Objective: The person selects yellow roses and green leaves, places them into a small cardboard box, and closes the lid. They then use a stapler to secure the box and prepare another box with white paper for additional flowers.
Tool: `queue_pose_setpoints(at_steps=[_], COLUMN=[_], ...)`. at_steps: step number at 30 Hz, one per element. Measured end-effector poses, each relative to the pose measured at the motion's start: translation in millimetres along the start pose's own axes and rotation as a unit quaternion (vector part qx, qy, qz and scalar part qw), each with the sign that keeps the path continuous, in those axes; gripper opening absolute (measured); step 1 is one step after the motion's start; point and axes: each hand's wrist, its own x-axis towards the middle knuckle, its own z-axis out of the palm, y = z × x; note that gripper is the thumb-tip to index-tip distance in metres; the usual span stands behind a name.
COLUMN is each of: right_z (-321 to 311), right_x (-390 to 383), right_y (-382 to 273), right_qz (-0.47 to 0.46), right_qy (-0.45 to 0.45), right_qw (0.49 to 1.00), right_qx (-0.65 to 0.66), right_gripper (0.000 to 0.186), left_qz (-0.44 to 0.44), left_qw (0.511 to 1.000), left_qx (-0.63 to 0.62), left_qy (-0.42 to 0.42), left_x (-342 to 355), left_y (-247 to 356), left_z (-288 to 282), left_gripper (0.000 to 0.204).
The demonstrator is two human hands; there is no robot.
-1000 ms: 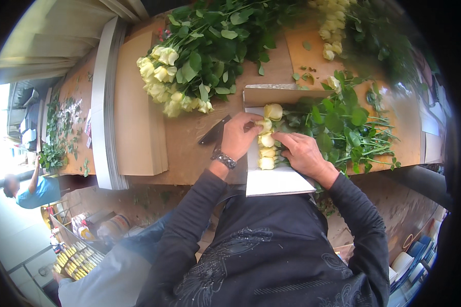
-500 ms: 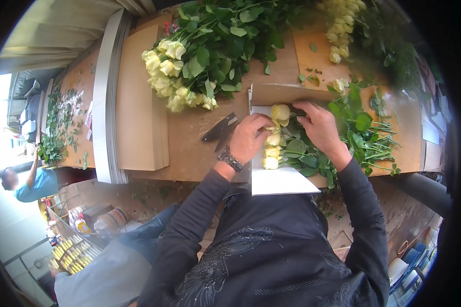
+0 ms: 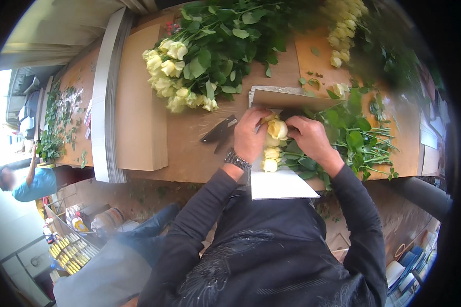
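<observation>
A row of pale yellow roses lies on a folded sheet of cardboard, its white side under the blooms and its brown flap standing up behind. My left hand, with a dark bracelet at the wrist, has its fingers closed on a bloom at the far end of the row. From the other side my right hand pinches at the large rose, just under its head; its fingertips are partly hidden. Leafy green stems stretch to the right beneath my right hand.
A black-handled knife lies left of the cardboard. Beyond it rests a big bunch of cream roses. Stacked cardboard sheets stand on the left, more roses at the far right. A person in a blue shirt is at the left.
My left hand has moved slightly away from me, to the far end of the row. My right hand has come down and closer to the roses, and the large bloom has shifted toward me.
</observation>
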Motion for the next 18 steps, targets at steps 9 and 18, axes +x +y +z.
queue_pose_setpoints(at_steps=[9,18], right_z=[22.8,10.0], right_x=[4.9,-9.6], right_y=[0.5,-13.6], right_qz=[-0.013,0.009], right_qy=[0.063,0.002], right_qw=[0.993,1.0], right_qx=[-0.102,-0.001], right_gripper=[0.02,0.034], left_qz=[0.011,-0.1], left_qw=[0.998,0.991], left_qx=[0.065,0.035], left_qy=[0.008,-0.086], left_x=[-19.4,-47.5], left_y=[13.4,13.4], left_z=[-15.2,-20.0], left_gripper=[0.033,0.037])
